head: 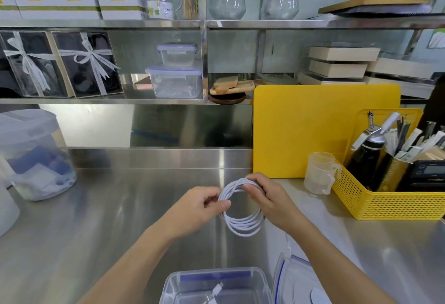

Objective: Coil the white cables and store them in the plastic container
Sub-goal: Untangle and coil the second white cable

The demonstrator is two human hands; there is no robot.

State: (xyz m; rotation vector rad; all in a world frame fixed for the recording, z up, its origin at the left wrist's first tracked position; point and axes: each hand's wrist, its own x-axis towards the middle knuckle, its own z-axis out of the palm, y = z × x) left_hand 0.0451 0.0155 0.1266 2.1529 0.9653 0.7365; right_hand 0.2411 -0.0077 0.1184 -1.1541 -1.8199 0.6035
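Holding the cable (243, 228) as a round coil of several turns, both grips carry it in the air above the tabletop (108, 207), not touching it.

- The left grip (199, 209) pinches the coil's left side between thumb and forefinger.
- The right grip (267, 197) is closed round the upper right arc, with the thumb inside the loop and the fingers curled over the outside.
- The container (173, 287) stands open at the near edge, closer to the person than the coil.
- The lid (296, 282) lies just beside the container on its right.
- A white connector (216, 288) lies inside the container (another cable, by the look of it).

Judged state: coiling appears complete or nearly so. Transfer to the container is not yet done.

Hazards from here:

1. Spring-back. No tie is visible on the turns. Releasing either grip before the coil rests inside would likely let the turns fan out.
2. Snagging. A thin white tail (287, 249) appears to hang below the right grip toward the lid. It is faint, and its end cannot be confirmed. If present, it could catch on the lid or the container rim during lowering and pull turns loose.
3. Tangling. Setting the coil onto what is already stored could interlace the two.
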